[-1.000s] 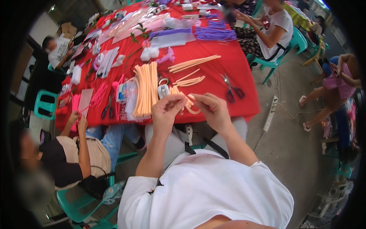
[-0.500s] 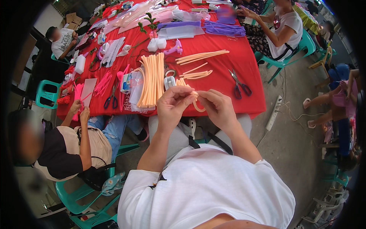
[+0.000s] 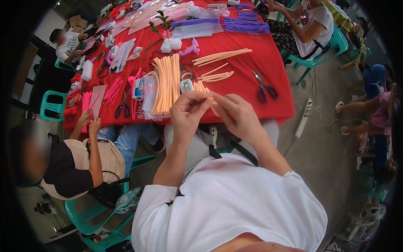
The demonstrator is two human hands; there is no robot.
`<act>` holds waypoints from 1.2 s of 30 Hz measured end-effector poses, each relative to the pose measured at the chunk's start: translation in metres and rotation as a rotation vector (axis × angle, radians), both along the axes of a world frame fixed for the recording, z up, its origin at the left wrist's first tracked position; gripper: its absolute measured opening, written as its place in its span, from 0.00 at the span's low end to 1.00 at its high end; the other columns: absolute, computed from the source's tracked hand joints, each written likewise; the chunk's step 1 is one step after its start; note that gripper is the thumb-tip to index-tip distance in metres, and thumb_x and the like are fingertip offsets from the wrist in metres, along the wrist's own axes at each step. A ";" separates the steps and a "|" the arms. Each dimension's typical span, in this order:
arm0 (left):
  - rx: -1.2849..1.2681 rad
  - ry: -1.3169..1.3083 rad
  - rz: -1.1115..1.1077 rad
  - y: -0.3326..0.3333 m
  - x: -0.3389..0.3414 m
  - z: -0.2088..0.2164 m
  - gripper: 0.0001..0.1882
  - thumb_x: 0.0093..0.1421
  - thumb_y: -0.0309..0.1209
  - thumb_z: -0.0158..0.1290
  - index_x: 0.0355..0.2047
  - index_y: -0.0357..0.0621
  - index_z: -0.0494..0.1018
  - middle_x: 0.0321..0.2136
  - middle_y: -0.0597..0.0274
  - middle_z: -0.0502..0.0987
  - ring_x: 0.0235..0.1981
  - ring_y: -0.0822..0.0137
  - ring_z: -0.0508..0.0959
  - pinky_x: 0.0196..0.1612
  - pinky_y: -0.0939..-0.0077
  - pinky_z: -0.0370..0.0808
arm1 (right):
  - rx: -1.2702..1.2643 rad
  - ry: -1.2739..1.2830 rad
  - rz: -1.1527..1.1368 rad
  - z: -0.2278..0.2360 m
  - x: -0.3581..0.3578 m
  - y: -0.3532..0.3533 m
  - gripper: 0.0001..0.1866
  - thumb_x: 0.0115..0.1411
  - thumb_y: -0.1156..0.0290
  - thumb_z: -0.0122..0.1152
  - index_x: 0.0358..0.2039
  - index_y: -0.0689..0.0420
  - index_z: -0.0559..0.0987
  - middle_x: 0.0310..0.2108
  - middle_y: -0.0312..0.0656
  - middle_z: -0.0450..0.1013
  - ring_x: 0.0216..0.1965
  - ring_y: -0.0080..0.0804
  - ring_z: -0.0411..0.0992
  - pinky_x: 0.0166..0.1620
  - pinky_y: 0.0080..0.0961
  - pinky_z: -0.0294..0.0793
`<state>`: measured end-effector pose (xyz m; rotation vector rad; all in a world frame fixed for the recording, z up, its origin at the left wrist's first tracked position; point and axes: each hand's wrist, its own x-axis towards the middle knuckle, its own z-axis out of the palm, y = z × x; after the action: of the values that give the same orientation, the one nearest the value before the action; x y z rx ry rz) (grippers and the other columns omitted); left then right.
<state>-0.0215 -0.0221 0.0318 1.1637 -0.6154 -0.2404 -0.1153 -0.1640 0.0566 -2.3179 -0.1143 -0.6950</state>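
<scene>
1. The step in hand looks like fine shaping, perhaps bending or twisting, of a peach pipe cleaner (image 3: 215,110) at the fingertips.
2. That piece is between the two hands, above the near edge of the red-covered bench (image 3: 273,112).
3. The left hand (image 3: 187,112) has thumb and forefinger together, clamped on the piece; the right hand (image 3: 239,115) brings its fingers to the same spot, but its thumb is hidden, so I cannot tell whether they are clamped.
4. As I judge it, the next move calls for a firm left pinch and a small, controlled turn from the right.
5. A short peach bunch (image 3: 201,86) shows just beyond the fingertips; whether it joins the held piece is unclear.
6. Containers: a small white-and-blue box (image 3: 138,89) stands left of the large peach bundle (image 3: 167,84); its contents cannot be seen.
7. Clear plastic packaging (image 3: 149,101) lies beside that bundle; I cannot tell whether anything is inside.
8. Farther off, cardboard boxes (image 3: 78,22) stand beyond the bench, their insides too small to read.
</scene>
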 end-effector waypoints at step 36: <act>-0.010 0.057 0.143 -0.006 0.004 -0.002 0.08 0.56 0.16 0.59 0.35 0.36 0.73 0.33 0.58 0.80 0.32 0.74 0.79 0.39 0.82 0.78 | -0.115 0.024 -0.023 -0.026 0.001 -0.010 0.10 0.56 0.65 0.64 0.30 0.59 0.76 0.25 0.42 0.72 0.29 0.39 0.71 0.34 0.35 0.72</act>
<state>-0.0171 -0.0283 0.0298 1.1812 -0.4807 -0.1484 -0.1141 -0.1743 0.0304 -2.4401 -0.1193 -0.6877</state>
